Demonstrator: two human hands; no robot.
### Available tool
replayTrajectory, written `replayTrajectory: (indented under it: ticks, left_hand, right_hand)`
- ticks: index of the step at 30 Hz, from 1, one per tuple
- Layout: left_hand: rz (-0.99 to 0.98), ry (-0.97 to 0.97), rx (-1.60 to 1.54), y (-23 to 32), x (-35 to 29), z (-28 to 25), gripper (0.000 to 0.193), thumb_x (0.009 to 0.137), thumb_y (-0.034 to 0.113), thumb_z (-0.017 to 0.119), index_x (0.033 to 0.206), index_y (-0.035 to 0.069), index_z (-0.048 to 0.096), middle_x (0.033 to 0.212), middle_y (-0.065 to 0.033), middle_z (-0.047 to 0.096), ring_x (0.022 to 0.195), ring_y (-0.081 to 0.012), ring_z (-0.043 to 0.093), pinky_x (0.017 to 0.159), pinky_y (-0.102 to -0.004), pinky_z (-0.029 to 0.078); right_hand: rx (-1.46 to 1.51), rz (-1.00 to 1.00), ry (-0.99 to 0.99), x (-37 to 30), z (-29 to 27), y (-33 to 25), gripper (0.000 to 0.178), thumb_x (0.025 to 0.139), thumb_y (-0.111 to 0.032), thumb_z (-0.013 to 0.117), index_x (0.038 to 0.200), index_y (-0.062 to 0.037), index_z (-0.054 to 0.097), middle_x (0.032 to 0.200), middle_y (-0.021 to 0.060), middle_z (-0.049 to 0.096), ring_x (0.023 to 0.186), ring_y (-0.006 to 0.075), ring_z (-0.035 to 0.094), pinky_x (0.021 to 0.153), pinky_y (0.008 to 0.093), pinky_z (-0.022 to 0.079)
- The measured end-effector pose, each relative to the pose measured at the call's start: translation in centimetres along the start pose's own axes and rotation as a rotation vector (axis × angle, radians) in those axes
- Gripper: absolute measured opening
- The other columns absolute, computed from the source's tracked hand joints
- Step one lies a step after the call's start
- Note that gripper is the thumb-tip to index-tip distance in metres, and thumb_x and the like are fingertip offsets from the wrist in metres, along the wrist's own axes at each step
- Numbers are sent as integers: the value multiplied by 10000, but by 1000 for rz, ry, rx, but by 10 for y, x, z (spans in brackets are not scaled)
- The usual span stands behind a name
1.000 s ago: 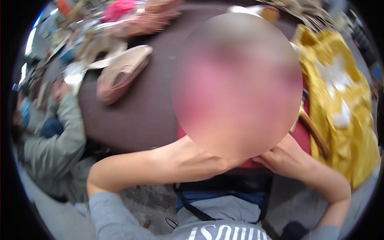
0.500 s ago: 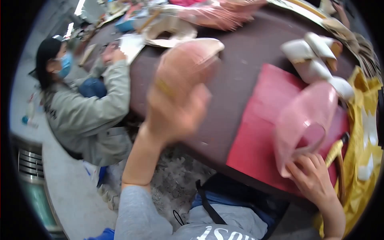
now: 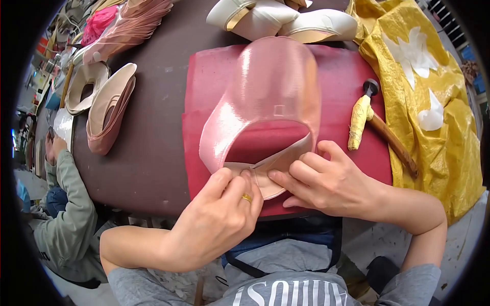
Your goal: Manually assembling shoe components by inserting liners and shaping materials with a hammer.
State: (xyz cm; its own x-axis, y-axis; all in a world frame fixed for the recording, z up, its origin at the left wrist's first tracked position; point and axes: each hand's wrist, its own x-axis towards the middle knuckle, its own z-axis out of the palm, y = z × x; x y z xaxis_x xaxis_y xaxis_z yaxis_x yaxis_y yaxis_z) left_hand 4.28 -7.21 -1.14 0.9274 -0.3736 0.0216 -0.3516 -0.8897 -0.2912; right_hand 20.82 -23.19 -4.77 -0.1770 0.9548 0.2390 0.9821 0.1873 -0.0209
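A glossy pink shoe upper lies on a red mat in front of me, its wide opening facing me. At its near edge the beige lining shows, with a seam down the middle. My left hand, with a ring on one finger, pinches that edge just left of the seam. Just right of the seam, my right hand grips the same edge between thumb and fingers. A hammer with a yellow-wrapped head lies on the mat to the right.
White rounded shoe parts lie beyond the mat. At left sit nested pink uppers and a beige upper, with a fanned pink stack behind. A yellow sheet drapes the right side. A co-worker's sleeve shows at far left.
My left hand has come from over the left of the table to the pink upper's edge. The upper has turned to face me, and the nested uppers now lie on the table at left.
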Motion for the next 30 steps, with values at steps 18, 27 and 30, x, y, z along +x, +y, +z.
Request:
replayTrajectory:
  ticks: [18, 27, 30]
  left_hand:
    - [16, -17, 35, 14, 5, 3, 353, 675, 22, 615, 1018, -55, 652, 820, -122, 624, 694, -215, 478, 865, -333, 438]
    - [-122, 318, -1, 38, -14, 31, 252, 785, 74, 633, 1027, 27, 685, 993, -83, 683, 880, -172, 616, 950, -313, 449]
    - [-179, 309, 28, 50, -14, 29, 243, 793, 86, 640, 1028, 54, 692, 1008, -58, 685, 903, -151, 628, 950, -312, 454]
  right_hand:
    - [20, 184, 69, -8, 11, 2, 523, 828, -483, 624, 1193, -108, 625, 1004, 79, 499, 838, 221, 470, 838, 386, 377]
    - [132, 162, 126, -18, 18, -21, 507, 832, -465, 626, 1203, -119, 620, 1053, 77, 528, 927, 224, 514, 1079, 600, 234]
    - [192, 136, 140, -19, 5, -20, 503, 828, -458, 633, 1199, -118, 624, 1043, 73, 535, 940, 222, 521, 1093, 631, 195]
